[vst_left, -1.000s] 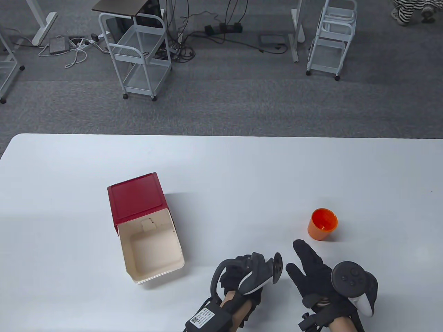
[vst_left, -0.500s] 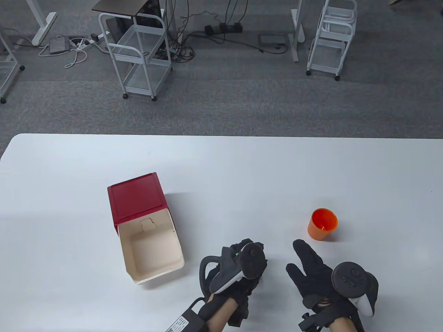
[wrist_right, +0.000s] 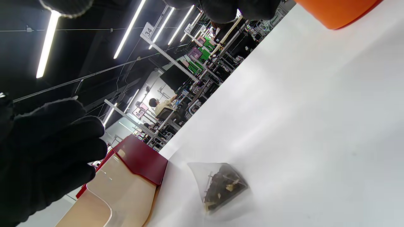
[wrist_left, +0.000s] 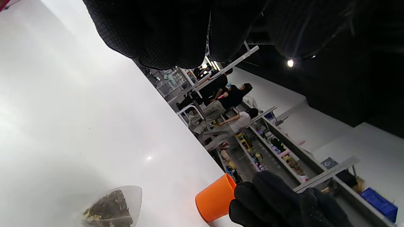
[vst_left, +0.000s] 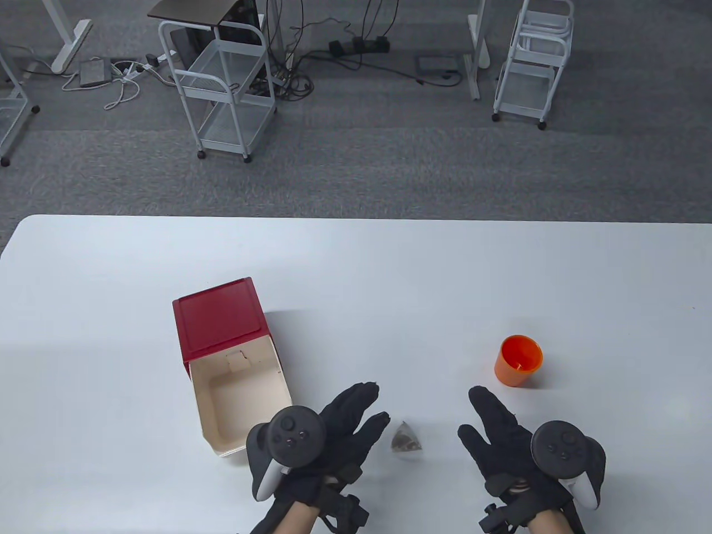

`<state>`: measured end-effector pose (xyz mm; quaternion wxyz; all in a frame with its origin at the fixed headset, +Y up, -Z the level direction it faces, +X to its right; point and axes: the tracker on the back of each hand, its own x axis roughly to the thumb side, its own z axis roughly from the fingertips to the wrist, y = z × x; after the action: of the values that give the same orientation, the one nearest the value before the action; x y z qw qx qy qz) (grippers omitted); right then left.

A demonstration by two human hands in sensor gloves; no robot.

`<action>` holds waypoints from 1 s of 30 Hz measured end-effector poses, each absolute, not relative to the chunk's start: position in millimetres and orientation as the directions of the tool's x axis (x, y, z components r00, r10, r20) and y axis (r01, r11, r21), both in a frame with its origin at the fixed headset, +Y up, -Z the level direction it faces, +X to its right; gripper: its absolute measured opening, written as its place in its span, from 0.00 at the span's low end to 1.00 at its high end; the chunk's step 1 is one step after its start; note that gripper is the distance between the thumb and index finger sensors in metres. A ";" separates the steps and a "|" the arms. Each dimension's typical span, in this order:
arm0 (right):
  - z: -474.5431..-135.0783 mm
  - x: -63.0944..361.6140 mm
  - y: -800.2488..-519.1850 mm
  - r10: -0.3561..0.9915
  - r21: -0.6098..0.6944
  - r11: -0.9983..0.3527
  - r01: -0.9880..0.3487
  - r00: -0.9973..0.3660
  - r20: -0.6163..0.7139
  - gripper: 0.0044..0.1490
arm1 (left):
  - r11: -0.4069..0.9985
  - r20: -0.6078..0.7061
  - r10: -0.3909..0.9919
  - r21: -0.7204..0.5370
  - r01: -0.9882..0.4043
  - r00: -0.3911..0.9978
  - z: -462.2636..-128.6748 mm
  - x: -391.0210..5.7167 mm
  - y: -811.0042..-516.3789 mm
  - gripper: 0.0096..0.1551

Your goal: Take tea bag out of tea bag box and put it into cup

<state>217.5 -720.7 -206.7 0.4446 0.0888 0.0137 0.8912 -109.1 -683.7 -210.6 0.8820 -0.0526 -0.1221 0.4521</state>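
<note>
A pyramid tea bag [vst_left: 407, 442] lies on the white table [vst_left: 356, 267] between my two hands; it also shows in the left wrist view [wrist_left: 110, 208] and the right wrist view [wrist_right: 221, 184]. The red tea bag box [vst_left: 219, 320] has its cream drawer [vst_left: 245, 403] pulled out, and the drawer looks empty. The orange cup [vst_left: 518, 360] stands upright at the right. My left hand [vst_left: 347, 423] lies flat with fingers spread, just left of the tea bag, holding nothing. My right hand [vst_left: 492, 428] lies flat and open, below the cup.
Beyond the table's far edge is grey carpet with white wire carts [vst_left: 225, 83] and cables. The drawer's front corner sits close to my left hand.
My left hand has turned over, opened and moved left. The tea bag, hidden under it before, now lies free on the table. My right hand has not moved.
</note>
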 end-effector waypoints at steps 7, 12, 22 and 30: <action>-206.4 216.6 -721.3 0.793 0.110 -0.608 -0.787 -0.592 0.146 0.51 | 0.464 0.124 0.886 -0.244 -0.852 0.447 -208.0 -118.5 -703.7 0.40; -206.8 215.9 -721.4 0.787 0.112 -0.615 -0.780 -0.600 0.144 0.51 | 0.450 0.140 0.893 -0.241 -0.860 0.428 -206.4 -119.4 -703.6 0.39; -208.7 211.3 -713.1 0.709 0.086 -0.702 -0.707 -0.683 0.177 0.47 | 0.467 0.149 0.884 -0.250 -0.848 0.443 -206.0 -118.0 -706.1 0.39; -219.9 174.1 -701.4 0.314 0.102 -0.949 -0.297 -0.916 0.249 0.43 | 0.460 0.137 0.888 -0.266 -0.847 0.439 -206.8 -117.7 -707.5 0.39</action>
<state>174.1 -701.4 -219.9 0.1562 0.1320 0.0309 0.9784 -117.7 -707.5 -206.8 0.8447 -0.0790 -0.1294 0.5134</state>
